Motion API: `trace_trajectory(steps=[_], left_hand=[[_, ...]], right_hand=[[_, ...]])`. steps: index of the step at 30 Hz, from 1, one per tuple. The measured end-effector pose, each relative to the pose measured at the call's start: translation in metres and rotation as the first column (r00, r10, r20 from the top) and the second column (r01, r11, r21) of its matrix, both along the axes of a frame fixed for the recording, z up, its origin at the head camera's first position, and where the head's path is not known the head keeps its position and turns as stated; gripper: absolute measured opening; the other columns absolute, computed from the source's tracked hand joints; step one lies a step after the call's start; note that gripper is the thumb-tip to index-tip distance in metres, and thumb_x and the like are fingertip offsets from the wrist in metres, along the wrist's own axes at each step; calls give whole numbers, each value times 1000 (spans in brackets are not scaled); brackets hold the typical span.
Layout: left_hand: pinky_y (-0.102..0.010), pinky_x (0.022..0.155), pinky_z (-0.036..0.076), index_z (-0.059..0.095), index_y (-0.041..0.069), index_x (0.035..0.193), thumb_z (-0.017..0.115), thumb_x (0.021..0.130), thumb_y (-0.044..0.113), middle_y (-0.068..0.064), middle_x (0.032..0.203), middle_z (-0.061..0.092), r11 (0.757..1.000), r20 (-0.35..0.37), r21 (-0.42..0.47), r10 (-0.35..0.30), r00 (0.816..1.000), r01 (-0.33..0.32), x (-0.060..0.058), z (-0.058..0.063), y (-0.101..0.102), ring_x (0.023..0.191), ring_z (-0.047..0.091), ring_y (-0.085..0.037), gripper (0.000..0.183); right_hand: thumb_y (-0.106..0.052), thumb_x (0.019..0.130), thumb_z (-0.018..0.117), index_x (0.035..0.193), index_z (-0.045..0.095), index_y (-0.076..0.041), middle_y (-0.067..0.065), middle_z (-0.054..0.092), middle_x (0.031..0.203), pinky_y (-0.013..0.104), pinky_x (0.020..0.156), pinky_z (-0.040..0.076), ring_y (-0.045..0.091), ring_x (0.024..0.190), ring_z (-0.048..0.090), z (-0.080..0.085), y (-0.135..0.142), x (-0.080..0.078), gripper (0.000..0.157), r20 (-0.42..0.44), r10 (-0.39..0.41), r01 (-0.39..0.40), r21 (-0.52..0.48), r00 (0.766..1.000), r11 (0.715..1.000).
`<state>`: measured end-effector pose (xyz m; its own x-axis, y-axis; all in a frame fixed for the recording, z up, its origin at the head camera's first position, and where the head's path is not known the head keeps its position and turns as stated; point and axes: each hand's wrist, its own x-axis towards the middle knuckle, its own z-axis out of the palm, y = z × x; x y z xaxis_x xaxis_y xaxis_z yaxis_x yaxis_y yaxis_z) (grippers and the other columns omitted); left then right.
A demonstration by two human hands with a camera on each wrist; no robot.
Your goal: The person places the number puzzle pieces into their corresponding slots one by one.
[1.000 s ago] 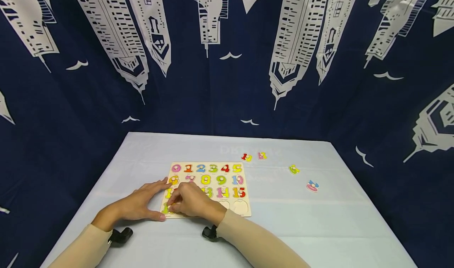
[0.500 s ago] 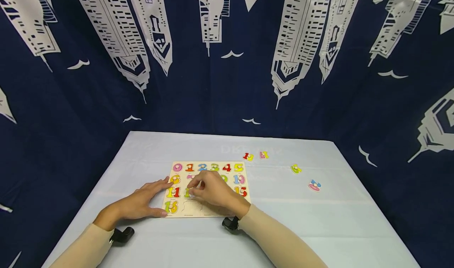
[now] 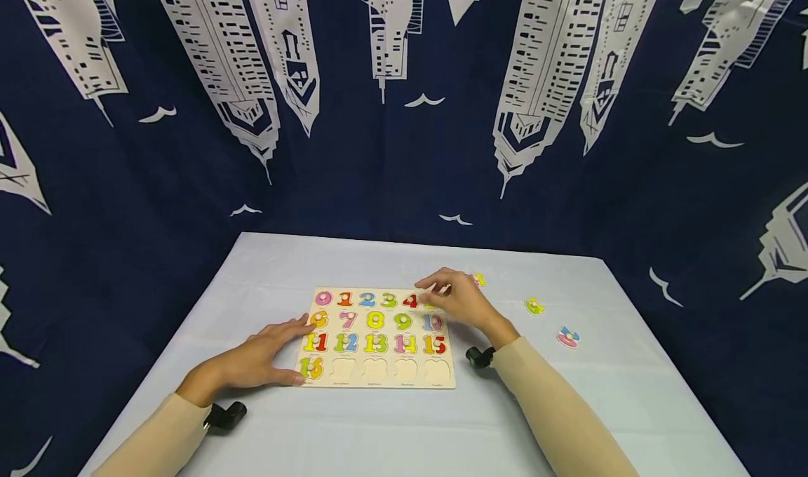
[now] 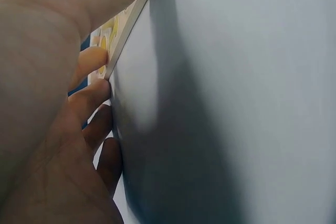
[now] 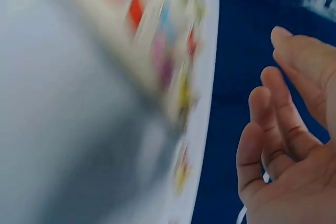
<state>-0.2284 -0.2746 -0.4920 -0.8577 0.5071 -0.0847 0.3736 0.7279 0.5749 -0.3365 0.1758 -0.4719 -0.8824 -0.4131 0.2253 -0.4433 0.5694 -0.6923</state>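
Note:
A wooden number puzzle board (image 3: pixel 374 372) lies on the white table, with 0 to 15 in its upper three rows. The number 16 piece (image 3: pixel 311 367) sits at the left of the bottom row, beside several bare recesses. My left hand (image 3: pixel 255 359) rests at the board's left edge, fingers spread and thumb by the lower corner. Over the upper right corner hovers my right hand (image 3: pixel 459 300), its loosely bent fingers holding nothing in the right wrist view. Beyond that corner lies a red and yellow number piece (image 5: pixel 182 169), hidden by the hand in the head view.
Loose on the table to the right are a pink and yellow piece (image 3: pixel 478 279), partly covered by my right hand, a yellow-green piece (image 3: pixel 534 306) and a blue and pink piece (image 3: pixel 568 337). A dark blue printed curtain (image 3: pixel 379 168) hangs behind the table (image 3: pixel 568 407).
My right hand has left the number 16 piece at the lower left and moved across the board to its upper right corner. My left hand stays at the board's edge.

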Motion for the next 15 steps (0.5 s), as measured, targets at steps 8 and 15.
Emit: trace_trajectory(steps=[8, 15], left_hand=[[-91, 130, 28, 50, 18, 176, 96, 94, 53, -18, 193, 32, 1000, 20, 6, 5, 1000, -5, 0, -1, 1, 175, 31, -57, 101], [-89, 132, 27, 49, 19, 177, 96, 94, 54, -16, 194, 31, 1000, 17, -5, 14, 1000, -14, 0, 0, 0, 176, 30, -55, 101]], right_hand=[[-16, 105, 89, 139, 85, -10, 12, 81, 140, 36, 94, 58, 29, 115, 73, -15, 59, -32, 35, 61, -134, 135, -5, 989, 991], [-18, 106, 89, 142, 84, -10, 18, 77, 147, 39, 101, 58, 36, 122, 73, -20, 89, -51, 37, 58, -225, 222, 54, 973, 973]])
